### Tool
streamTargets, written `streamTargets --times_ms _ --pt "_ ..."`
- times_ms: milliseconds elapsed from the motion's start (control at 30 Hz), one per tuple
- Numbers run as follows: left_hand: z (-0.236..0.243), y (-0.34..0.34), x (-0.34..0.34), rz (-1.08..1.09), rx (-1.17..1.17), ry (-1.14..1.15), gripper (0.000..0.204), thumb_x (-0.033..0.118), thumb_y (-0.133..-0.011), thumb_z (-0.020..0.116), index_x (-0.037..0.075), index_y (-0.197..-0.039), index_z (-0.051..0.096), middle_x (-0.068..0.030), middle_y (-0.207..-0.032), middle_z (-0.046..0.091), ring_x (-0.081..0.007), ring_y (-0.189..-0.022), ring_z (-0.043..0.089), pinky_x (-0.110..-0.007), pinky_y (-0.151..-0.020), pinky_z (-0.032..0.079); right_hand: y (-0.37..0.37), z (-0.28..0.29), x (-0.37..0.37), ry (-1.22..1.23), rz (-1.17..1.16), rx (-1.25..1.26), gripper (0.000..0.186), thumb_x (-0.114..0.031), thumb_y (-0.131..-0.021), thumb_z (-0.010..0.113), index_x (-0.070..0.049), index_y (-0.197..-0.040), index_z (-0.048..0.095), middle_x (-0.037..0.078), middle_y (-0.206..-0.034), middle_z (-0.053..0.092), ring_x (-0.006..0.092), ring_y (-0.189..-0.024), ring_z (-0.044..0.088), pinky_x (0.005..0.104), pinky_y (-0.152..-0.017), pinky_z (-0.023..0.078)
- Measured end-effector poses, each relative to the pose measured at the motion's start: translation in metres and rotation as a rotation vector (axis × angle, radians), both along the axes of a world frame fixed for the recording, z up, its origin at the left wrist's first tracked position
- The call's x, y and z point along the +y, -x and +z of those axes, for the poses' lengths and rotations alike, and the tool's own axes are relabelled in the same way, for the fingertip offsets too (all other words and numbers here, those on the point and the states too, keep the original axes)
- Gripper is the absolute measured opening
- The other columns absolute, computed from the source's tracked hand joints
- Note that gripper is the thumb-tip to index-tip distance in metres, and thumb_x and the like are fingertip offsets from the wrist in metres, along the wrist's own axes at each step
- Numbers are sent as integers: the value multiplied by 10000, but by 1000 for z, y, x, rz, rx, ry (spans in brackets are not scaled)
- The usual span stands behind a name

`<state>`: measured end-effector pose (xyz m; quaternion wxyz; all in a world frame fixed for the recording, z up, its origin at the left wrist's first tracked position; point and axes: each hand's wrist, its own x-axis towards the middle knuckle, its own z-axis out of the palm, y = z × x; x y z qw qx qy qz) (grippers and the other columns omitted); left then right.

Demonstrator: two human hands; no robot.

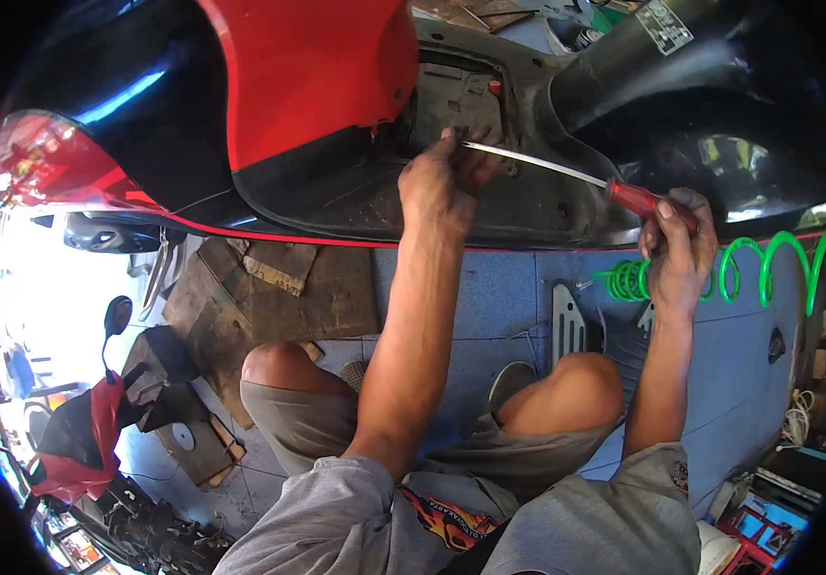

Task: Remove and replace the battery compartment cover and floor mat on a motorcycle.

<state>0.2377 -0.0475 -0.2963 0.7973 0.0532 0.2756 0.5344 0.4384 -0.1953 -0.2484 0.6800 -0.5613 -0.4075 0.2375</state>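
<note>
My right hand [681, 251] is closed around the red handle of a screwdriver [566, 170], whose long metal shaft points left and slightly upward. At its tip, the thumb and fingers of my left hand [437, 190] are pinched together. Whatever small thing they hold is too dark and hidden to make out. Both hands are over the black floorboard [547, 206] of a red and black scooter [322, 72]. Just beyond my left hand lies a recessed opening [446, 101] in that floorboard, with a small red piece [495, 88] at its right side.
Below the scooter, flattened cardboard [312, 292] covers part of the blue tiled floor [451, 287]. A green coiled hose [787, 259] runs at the right. Another red motorbike [96, 431] stands at lower left. Tools and boxes [767, 517] are at lower right.
</note>
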Motion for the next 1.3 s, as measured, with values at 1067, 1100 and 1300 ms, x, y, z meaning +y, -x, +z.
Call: streamTargets --times_ms 1067,1100,1300 --pt "-12 -14 4 439 170 -136 311 41 -978 465 -66 -1269 440 -166 -1131 588 -278 -1014 631 -388 -881 540 30 -19 52 45 64 44 323 -196 -905 688 8 -1063 494 66 -758 593 111 -583 562 262 -509 466" --pt "-10 -12 2 471 190 -181 317 37 -976 462 -66 -1275 442 -166 -1122 591 -270 -1002 633 -385 -867 545 31 -20 55 52 61 52 323 -196 -905 688 8 -1063 494 66 -758 593 111 -583 562 262 -509 466" --pt "-16 -10 7 521 233 -297 322 20 -968 456 -59 -1281 461 -160 -1095 600 -248 -956 641 -369 -805 561 27 -25 65 36 116 124 308 -211 -895 698 1 -1033 520 59 -758 599 114 -585 562 266 -517 472"
